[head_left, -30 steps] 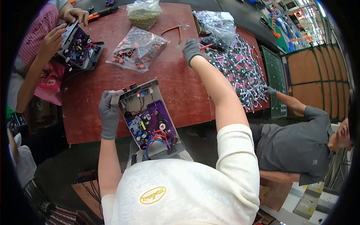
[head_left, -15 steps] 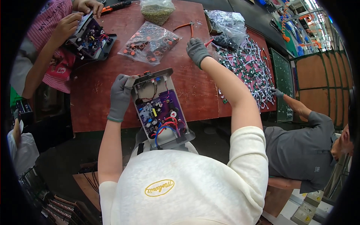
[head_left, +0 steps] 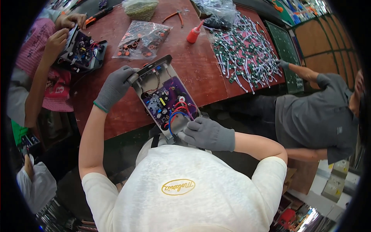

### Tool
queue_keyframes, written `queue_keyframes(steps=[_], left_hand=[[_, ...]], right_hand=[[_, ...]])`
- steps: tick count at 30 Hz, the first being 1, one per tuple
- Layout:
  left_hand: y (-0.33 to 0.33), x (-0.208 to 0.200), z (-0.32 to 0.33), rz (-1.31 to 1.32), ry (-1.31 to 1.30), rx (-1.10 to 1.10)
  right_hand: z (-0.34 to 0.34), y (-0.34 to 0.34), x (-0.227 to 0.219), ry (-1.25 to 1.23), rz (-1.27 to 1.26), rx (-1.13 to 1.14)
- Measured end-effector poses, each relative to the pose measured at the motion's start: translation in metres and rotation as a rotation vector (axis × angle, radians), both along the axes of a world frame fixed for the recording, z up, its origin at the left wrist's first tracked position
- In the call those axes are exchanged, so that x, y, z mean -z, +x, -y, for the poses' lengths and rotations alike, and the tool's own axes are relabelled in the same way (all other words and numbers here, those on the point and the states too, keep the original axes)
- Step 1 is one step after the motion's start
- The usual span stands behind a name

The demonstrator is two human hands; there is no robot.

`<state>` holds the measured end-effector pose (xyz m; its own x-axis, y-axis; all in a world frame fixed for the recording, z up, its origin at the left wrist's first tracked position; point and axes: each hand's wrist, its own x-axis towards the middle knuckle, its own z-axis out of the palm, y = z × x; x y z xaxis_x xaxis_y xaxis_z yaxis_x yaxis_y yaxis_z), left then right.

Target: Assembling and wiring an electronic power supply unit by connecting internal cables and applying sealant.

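An open metal case (head_left: 176, 80) with a purple circuit board (head_left: 166, 101) inside tilts between my hands at the table's near edge. My left hand (head_left: 117, 86) is closed on the far left corner of its end panel. At the near end my right hand (head_left: 208, 133) is closed on the case, beside the looped red and blue wires (head_left: 172, 120); its fingertips are partly hidden. A red squeeze bottle (head_left: 193, 35) with a pointed tip stands on the table, beyond the case.
On the red table (head_left: 205, 83) lie a clear bag of ring-shaped parts (head_left: 141, 40), a bag of small granules (head_left: 141, 9), orange-handled pliers (head_left: 174, 16) and a heap of white-wired green boards (head_left: 247, 54). A co-worker's hands (head_left: 63, 34) handle another case at left; a gloved co-worker's hand (head_left: 283, 64) touches the heap.
My right hand has left the spot by the red squeeze bottle and come back to the case's near end. The bottle now stands uncovered. My left hand has tilted the case further.
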<state>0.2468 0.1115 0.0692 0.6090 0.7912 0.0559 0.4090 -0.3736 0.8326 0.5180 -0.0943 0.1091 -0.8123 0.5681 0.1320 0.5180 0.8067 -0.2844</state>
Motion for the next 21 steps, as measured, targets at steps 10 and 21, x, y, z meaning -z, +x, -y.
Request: queue_keyframes(steps=[10, 21], left_hand=[[0.012, -0.004, -0.010, -0.315, 0.617, 0.089], [0.112, -0.031, -0.035, -0.426, 0.679, 0.194]], right_hand=[[0.007, -0.019, 0.014, 0.215, 0.147, 0.151], [-0.002, 0.089, -0.029, 0.310, 0.302, 0.289]])
